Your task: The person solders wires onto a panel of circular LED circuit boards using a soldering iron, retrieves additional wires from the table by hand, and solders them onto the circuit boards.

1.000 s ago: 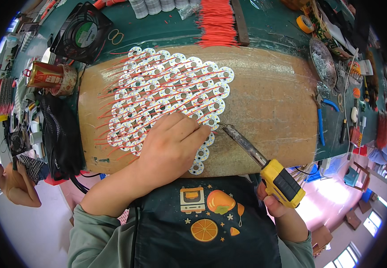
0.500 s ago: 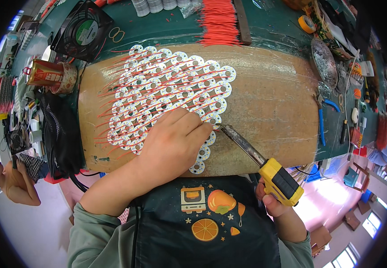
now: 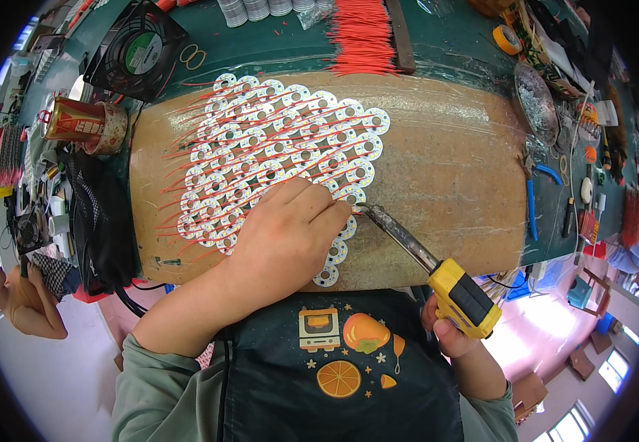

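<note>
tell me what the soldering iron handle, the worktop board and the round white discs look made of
Soldering iron handle: yellow and black moulded plastic, matte, by its look.
Worktop board: brown speckled pressed wood or cork, under glossy clear film that shows wrinkles and glare.
Round white discs: thin white-coated circuit boards, probably metal-backed, joined by red wires.

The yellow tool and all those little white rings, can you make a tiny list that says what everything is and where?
left hand: resting on the white ring boards, fingertips at the tool tip
right hand: holding the yellow soldering iron by its handle
iron tip: touching a ring at the lower right of the cluster
rings: joined by thin red wires, lying on a brown board
behind: black fan, red can, bundle of red wires
</note>
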